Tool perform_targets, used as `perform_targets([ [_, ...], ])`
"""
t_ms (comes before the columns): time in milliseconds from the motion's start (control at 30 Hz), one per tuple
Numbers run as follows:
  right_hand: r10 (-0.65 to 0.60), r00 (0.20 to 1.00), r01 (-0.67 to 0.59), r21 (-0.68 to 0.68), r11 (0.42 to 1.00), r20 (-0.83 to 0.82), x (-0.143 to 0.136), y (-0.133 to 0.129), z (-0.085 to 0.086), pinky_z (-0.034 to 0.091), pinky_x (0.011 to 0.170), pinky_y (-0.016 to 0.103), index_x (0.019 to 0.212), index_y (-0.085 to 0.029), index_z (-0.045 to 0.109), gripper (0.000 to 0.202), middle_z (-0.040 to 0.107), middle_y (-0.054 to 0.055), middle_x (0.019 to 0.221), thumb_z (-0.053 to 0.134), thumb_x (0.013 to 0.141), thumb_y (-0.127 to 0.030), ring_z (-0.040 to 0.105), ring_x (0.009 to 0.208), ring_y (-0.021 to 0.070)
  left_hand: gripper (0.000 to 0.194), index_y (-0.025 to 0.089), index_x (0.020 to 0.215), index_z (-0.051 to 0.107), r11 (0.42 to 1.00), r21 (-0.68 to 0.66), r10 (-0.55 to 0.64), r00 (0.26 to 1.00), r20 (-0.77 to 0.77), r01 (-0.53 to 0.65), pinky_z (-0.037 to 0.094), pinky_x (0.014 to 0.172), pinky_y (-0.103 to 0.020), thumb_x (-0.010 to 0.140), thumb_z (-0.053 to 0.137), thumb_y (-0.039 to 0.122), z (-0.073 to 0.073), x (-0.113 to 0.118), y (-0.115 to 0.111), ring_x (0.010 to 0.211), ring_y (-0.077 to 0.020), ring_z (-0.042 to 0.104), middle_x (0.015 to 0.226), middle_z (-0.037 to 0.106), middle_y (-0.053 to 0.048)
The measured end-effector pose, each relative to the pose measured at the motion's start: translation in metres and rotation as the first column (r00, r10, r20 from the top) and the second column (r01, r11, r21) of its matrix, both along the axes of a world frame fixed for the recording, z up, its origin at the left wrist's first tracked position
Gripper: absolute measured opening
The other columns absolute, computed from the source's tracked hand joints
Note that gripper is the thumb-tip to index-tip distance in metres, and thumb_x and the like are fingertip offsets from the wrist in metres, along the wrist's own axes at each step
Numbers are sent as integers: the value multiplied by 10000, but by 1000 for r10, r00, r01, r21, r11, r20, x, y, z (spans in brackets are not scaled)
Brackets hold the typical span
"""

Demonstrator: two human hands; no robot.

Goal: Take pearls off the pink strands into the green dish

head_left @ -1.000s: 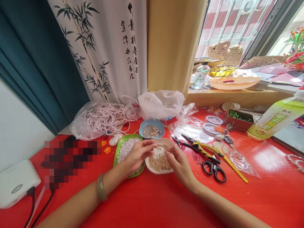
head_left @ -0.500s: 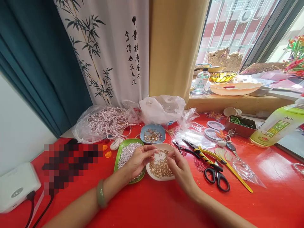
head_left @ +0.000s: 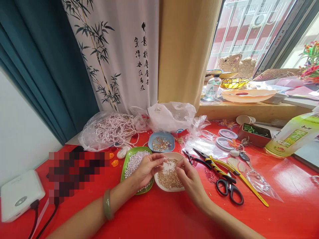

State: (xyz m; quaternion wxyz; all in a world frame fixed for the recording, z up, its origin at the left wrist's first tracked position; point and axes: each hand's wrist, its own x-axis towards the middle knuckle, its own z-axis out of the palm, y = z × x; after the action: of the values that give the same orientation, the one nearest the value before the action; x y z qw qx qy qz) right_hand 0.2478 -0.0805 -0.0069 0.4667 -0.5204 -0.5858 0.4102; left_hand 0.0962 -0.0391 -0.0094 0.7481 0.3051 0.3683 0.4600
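My left hand (head_left: 148, 168) is closed in a pinch over the right edge of the green dish (head_left: 123, 176), which is filled with white pearl beads (head_left: 134, 162). My right hand (head_left: 187, 174) also pinches, above the right side of the white dish (head_left: 171, 190) of small gold beads (head_left: 167, 179). Both sets of fingertips are raised over the gold beads, a short gap apart. What either pinch holds is too small to make out. Behind them sits a blue dish (head_left: 150, 146) of mixed gold and coloured beads (head_left: 161, 143).
Right of the dishes lie pliers (head_left: 208, 159), black-handled scissors (head_left: 235, 194), yellow tweezers (head_left: 254, 189) and spools (head_left: 225, 143). A bag of pearl strands (head_left: 112, 129) and a white plastic bag (head_left: 169, 116) line the back. A green-labelled bottle (head_left: 294, 136) stands at right.
The whole view has shifted slightly, with things appearing a little lower and to the right. Both hands keep their pinches over the dishes, nearly unmoved.
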Motion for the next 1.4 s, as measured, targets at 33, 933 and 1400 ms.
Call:
perform_targets([
  [33, -3, 1000, 3, -1, 1000, -8, 0, 0, 0, 266, 453, 225, 652, -210, 355, 112, 320, -54, 532, 397, 728, -281, 294, 489, 99, 196, 91, 768, 622, 1000, 2, -2, 1000, 0, 2, 481, 526, -126, 594, 714, 86, -1, 0, 0, 554, -55, 578, 717, 641, -43],
  [933, 78, 996, -77, -30, 997, 37, 0, 6, -3, 258, 470, 228, 648, -209, 365, 97, 336, -51, 560, 389, 734, -246, 294, 508, 96, 204, 98, 776, 638, 996, 75, -54, 998, -22, 55, 454, 562, -151, 595, 720, 147, -3, -3, 2, 642, -70, 573, 740, 622, -32],
  [1400, 262, 965, -261, -99, 960, -7, 0, 8, -2, 247, 472, 211, 718, -174, 446, 229, 358, -47, 579, 449, 784, -394, 310, 509, 74, 227, 110, 741, 625, 996, 88, -21, 1000, 10, 20, 435, 598, -187, 555, 740, 171, -2, -3, 1, 647, -74, 549, 730, 601, -18],
])
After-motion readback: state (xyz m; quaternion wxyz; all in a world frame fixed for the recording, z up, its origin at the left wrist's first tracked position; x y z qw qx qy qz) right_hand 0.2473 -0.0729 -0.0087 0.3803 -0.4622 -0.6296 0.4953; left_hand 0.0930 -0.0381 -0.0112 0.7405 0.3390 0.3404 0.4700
